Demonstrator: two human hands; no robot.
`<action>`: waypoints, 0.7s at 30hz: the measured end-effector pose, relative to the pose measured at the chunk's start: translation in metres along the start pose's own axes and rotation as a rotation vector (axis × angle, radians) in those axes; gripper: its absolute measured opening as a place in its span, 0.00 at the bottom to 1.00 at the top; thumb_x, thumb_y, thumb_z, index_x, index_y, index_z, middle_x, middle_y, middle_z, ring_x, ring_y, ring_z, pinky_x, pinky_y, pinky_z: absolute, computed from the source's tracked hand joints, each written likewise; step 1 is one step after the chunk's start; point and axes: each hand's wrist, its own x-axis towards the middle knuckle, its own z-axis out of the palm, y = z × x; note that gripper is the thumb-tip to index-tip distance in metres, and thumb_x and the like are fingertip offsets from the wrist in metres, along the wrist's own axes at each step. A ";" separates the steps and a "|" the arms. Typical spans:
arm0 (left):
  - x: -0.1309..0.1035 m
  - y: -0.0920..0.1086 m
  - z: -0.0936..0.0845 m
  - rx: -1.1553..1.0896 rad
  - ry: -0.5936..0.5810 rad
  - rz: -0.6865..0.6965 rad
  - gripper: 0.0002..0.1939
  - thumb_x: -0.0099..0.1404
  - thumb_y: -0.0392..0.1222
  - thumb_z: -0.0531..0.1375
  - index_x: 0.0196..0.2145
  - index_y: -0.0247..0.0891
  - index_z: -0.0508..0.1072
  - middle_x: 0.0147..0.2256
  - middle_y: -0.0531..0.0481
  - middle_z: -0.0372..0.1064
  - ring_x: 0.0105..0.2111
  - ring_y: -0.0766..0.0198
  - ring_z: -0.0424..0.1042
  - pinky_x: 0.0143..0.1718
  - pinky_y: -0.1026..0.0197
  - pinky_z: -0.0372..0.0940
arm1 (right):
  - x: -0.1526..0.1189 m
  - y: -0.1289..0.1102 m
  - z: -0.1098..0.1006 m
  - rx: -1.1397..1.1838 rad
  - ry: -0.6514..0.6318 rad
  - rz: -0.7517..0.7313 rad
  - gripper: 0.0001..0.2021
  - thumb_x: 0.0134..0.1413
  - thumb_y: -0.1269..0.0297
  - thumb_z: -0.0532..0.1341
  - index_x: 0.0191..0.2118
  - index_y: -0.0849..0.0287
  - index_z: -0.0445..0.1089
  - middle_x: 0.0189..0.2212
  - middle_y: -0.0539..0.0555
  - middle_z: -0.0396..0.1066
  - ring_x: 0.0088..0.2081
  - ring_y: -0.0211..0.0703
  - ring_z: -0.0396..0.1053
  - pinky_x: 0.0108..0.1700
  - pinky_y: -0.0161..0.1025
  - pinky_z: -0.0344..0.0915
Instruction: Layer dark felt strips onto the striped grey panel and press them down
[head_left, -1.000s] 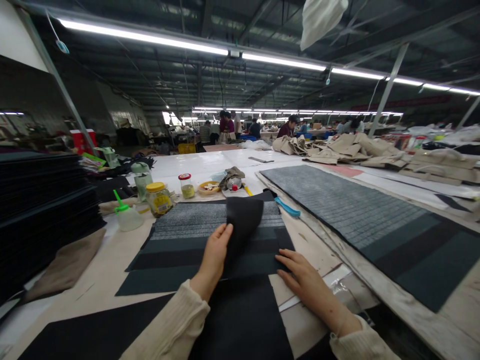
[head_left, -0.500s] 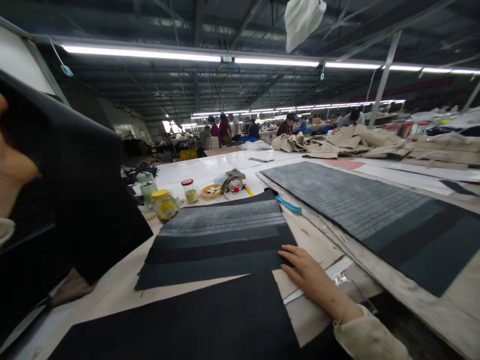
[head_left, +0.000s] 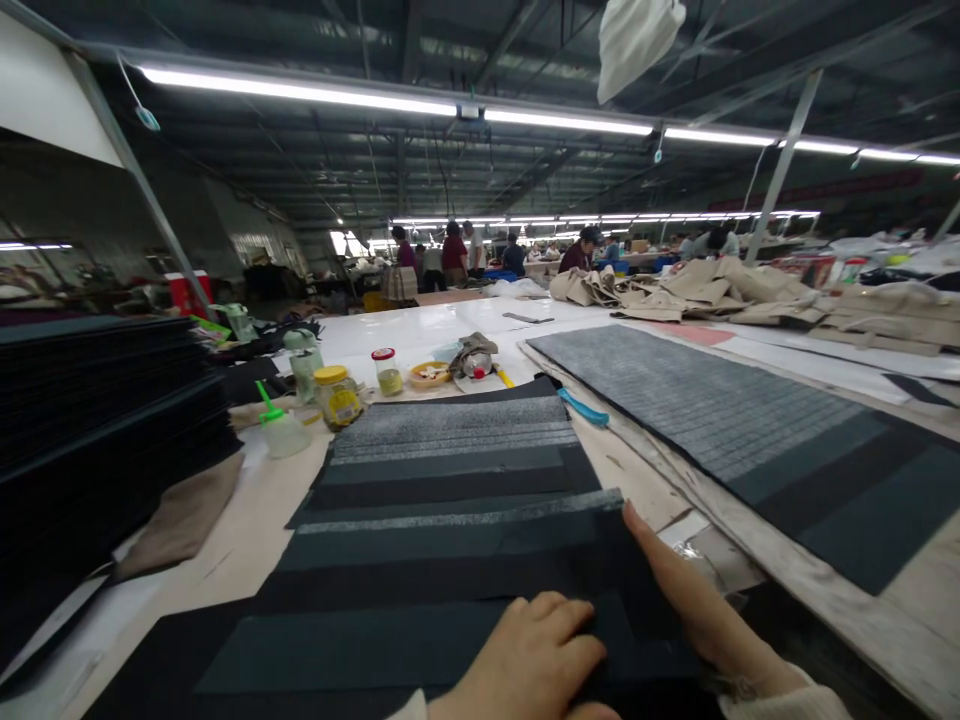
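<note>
A dark fabric panel (head_left: pixel 420 570) with a narrow grey strip along its far edge and wide dark bands lies before me. My left hand (head_left: pixel 532 650) rests on its near part, palm down, with fingers slightly bent. At the panel's right edge is my right hand (head_left: pixel 682 575), one finger pointing to the far corner and the others hidden beside or under the cloth; it appears to hold this edge. Beyond it, partly covered, lies a similar panel (head_left: pixel 457 435) with a speckled grey top. A plain black piece (head_left: pixel 165 660) shows underneath at the lower left.
A tall stack of dark cloth (head_left: pixel 112 400) stands left. Along the back are a bottle with a green spout (head_left: pixel 283 432), a yellow-lidded jar (head_left: pixel 337 400), a red-lidded jar (head_left: pixel 388 375) and a blue-handled tool (head_left: pixel 583 408). A larger grey panel (head_left: pixel 720 410) lies right; people (head_left: pixel 454 255) are far back.
The black cloth my left hand held up at the left is gone from there; that hand now lies on a banded panel in front. My right hand has shifted to this panel's right edge.
</note>
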 end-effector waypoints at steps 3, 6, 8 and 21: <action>0.002 -0.008 -0.009 -0.030 0.012 -0.041 0.15 0.63 0.49 0.55 0.45 0.42 0.67 0.48 0.50 0.65 0.46 0.61 0.64 0.49 0.59 0.60 | -0.001 -0.006 -0.004 -0.140 -0.080 0.052 0.26 0.45 0.43 0.58 0.43 0.60 0.71 0.38 0.57 0.74 0.44 0.52 0.69 0.46 0.45 0.65; 0.020 -0.030 -0.037 -0.071 0.092 -0.146 0.16 0.62 0.41 0.56 0.49 0.40 0.65 0.49 0.49 0.64 0.49 0.61 0.62 0.52 0.58 0.57 | -0.002 -0.009 -0.003 -0.191 -0.185 0.019 0.25 0.45 0.47 0.60 0.43 0.62 0.71 0.33 0.56 0.75 0.37 0.52 0.71 0.42 0.46 0.67; 0.037 -0.049 -0.048 -0.119 0.080 -0.186 0.24 0.59 0.39 0.59 0.53 0.38 0.61 0.52 0.46 0.61 0.52 0.59 0.59 0.54 0.57 0.54 | -0.004 -0.008 -0.001 -0.170 -0.218 0.021 0.25 0.46 0.48 0.58 0.45 0.62 0.70 0.32 0.55 0.75 0.35 0.50 0.71 0.39 0.45 0.67; 0.079 -0.071 -0.057 -0.078 -0.525 -0.328 0.24 0.49 0.38 0.61 0.46 0.41 0.66 0.41 0.51 0.69 0.38 0.60 0.68 0.36 0.63 0.62 | -0.011 0.016 -0.011 -0.549 0.020 -0.192 0.31 0.48 0.58 0.57 0.59 0.61 0.53 0.56 0.59 0.60 0.55 0.48 0.59 0.56 0.45 0.55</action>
